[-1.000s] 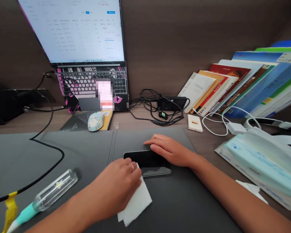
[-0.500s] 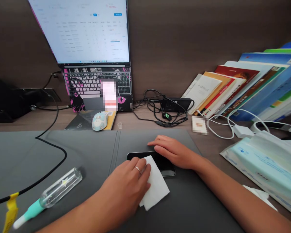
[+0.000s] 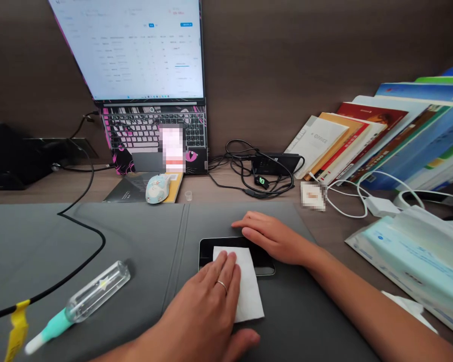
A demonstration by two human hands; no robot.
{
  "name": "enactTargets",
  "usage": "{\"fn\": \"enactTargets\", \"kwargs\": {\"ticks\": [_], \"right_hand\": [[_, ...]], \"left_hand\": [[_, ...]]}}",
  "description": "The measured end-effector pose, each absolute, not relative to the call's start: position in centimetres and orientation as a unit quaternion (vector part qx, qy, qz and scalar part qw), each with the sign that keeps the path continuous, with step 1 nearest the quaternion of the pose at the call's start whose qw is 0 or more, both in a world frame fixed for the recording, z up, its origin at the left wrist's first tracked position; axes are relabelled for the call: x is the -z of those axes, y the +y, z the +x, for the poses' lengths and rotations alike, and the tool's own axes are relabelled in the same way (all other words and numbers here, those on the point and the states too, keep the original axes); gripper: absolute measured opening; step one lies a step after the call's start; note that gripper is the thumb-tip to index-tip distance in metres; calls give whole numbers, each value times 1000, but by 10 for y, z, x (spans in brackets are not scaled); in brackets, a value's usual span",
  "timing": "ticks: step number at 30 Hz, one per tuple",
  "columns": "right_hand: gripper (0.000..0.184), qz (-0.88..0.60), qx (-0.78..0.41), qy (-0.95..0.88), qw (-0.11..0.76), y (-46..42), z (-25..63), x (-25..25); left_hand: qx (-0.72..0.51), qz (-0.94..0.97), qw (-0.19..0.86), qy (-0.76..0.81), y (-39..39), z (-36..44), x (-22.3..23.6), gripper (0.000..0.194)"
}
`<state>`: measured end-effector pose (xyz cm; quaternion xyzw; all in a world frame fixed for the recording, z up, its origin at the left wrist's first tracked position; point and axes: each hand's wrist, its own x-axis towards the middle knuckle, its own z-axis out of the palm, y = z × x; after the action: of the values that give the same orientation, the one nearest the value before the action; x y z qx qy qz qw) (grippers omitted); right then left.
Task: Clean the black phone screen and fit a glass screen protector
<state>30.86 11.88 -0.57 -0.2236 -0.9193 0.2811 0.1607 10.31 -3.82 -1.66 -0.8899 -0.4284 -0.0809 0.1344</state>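
Left hand (image 3: 211,299) has flattened out — the tissue (image 3: 248,289) sits squarer now, partly over the phone (image 3: 264,264). Left to right: clear bottle (image 3: 98,292) lying on the grey mat (image 3: 147,236), then that hand, fingers straight, thumb splayed, pressing the tissue rather than pinching it; phone flat on the mat underneath; right hand (image 3: 274,239) loosely open over its far edge, gripping nothing. Imo keep pressure light and even, phone braced. Earlier the left fingers were curled — right hand's barely changed.

Left hand (image 3: 211,301) flat, thumb (image 3: 243,342) apart; right hand (image 3: 274,239) palm-down, forefinger (image 3: 245,222) straight.
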Motion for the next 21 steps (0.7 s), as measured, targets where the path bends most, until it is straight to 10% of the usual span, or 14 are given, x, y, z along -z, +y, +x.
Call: {"fn": "enactTargets", "kwargs": {"ticks": [21], "right_hand": [[44,-226,-283,-917,168,119,309,7]], "left_hand": [[68,-821,137,-550,-37,103,7,72]]}}
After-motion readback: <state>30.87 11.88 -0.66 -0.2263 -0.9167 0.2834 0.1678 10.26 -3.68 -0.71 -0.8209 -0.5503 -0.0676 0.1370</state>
